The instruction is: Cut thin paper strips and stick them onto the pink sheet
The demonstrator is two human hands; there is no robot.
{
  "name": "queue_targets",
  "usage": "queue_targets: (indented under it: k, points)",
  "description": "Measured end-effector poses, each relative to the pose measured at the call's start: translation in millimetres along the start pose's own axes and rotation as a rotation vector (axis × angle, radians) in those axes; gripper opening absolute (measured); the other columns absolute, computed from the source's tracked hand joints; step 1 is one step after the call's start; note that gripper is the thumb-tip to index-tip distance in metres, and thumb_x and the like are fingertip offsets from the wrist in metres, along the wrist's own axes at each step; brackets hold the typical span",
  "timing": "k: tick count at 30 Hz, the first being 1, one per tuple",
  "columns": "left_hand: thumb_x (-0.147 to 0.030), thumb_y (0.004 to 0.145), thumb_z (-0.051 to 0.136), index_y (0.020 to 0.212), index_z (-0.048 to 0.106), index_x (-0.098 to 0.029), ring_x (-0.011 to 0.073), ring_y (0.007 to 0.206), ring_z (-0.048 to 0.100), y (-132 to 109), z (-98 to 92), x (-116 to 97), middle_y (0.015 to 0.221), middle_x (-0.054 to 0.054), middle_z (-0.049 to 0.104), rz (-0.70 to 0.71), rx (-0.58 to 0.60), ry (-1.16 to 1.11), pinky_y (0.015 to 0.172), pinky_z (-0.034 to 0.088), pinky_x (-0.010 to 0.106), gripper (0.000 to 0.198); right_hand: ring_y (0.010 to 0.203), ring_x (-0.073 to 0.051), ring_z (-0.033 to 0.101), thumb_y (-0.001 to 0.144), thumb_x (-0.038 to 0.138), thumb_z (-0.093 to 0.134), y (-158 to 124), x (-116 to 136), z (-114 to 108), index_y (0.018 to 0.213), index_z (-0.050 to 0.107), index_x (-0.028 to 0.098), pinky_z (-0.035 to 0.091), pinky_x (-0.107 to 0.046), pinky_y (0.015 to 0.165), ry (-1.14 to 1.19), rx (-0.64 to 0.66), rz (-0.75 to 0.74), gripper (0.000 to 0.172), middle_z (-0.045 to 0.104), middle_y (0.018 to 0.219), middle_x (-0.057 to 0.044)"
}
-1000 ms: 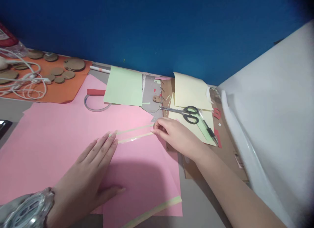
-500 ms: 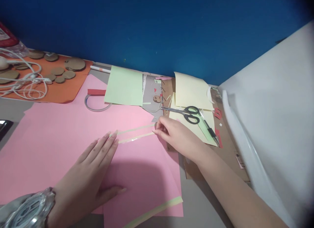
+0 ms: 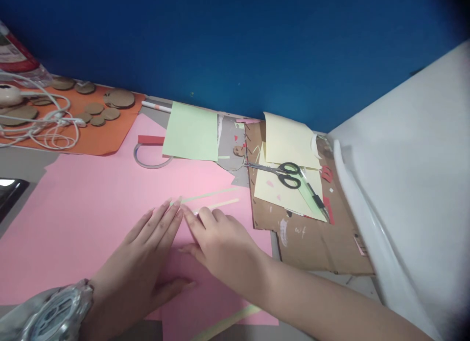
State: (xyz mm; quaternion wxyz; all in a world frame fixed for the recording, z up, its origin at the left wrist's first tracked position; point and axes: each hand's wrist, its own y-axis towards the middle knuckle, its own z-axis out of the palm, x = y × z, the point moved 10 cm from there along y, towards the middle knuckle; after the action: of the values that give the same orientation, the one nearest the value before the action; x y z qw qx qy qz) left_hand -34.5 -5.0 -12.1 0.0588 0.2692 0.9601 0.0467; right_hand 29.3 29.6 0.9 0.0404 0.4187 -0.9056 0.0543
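Note:
My left hand point(image 3: 147, 243) lies flat on the pink paper point(image 3: 91, 209), its fingertips at the left ends of two narrow strips. Beside it, my right hand point(image 3: 220, 238) rests on the paper, fingers bent and slightly apart, the index fingertip close to the left fingertips. No object shows in its grip. The pale green strip point(image 3: 211, 195) and the cream strip point(image 3: 225, 203) run rightward from the hands; my right hand partly covers the cream one. A yellow-green edge band point(image 3: 227, 324) crosses the lower part of the pink paper.
Black-handled scissors point(image 3: 288, 174) and a pen point(image 3: 314, 196) lie on cream paper over cardboard point(image 3: 319, 248). Behind are a green sheet point(image 3: 191, 133) and a tape ring point(image 3: 152, 165). Orange paper point(image 3: 110, 143) with cardboard discs and white earphones point(image 3: 58, 116) is at left.
My right hand has moved left and down from the strips' right ends to beside my left hand. Its pinch has loosened. The whole view has shifted slightly.

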Motion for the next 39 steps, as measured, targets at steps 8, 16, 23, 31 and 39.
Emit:
queue_targets:
  k: [8,16,23,31,39]
  points:
    - [-0.065,0.077,0.047,0.146,0.020,-0.004,0.0339,0.140,0.020,-0.5,2.5,1.3,0.154,0.018,0.019,-0.009,0.025,0.001,0.112,0.018,0.043,0.096,0.079,-0.023,0.056,0.093,0.044,0.043,-24.7,-45.1,6.1,0.143,0.035,0.019,0.046,-0.034,0.060,0.018,0.115,0.179,0.057,0.059,0.101,-0.010]
    - [-0.069,0.077,0.043,0.145,0.022,-0.004,0.0331,0.140,0.020,-0.9,2.7,2.0,0.154,0.017,0.018,-0.015,0.034,0.028,0.111,0.023,0.044,0.097,0.086,-0.027,0.052,0.093,0.048,0.039,-41.7,-69.9,-8.1,0.134,0.048,0.012,0.042,-0.040,0.072,-0.148,-0.048,0.293,0.055,0.061,0.095,-0.012]
    - [-0.070,0.077,0.043,0.147,0.018,-0.006,0.0335,0.140,0.020,0.6,2.7,2.8,0.154,0.018,0.018,-0.027,0.046,0.007,0.110,0.026,0.046,0.099,0.094,-0.028,0.051,0.095,0.039,0.039,-55.0,-86.7,-17.7,0.135,0.046,0.011,0.041,-0.043,0.078,-0.154,-0.095,0.316,0.050,0.061,0.106,-0.015]
    - [-0.068,0.077,0.045,0.147,0.019,-0.007,0.0339,0.139,0.025,-0.1,-2.9,2.7,0.152,0.017,0.024,-0.031,0.025,0.019,0.108,0.027,0.047,0.096,0.131,-0.022,0.032,0.099,0.037,0.029,-42.8,-47.3,4.6,0.142,0.035,0.011,0.022,-0.044,0.110,-0.020,-0.047,0.086,0.051,0.038,0.147,-0.007]
    - [-0.061,0.082,0.047,0.147,0.022,-0.015,0.0312,0.140,0.022,-12.1,-6.4,9.0,0.153,0.011,0.024,-0.036,0.037,0.053,0.108,0.027,0.046,0.083,0.127,-0.024,0.037,0.096,0.040,0.035,-43.6,-51.6,2.4,0.140,0.039,0.011,0.026,-0.045,0.108,0.017,-0.092,0.104,0.052,0.042,0.144,-0.009]
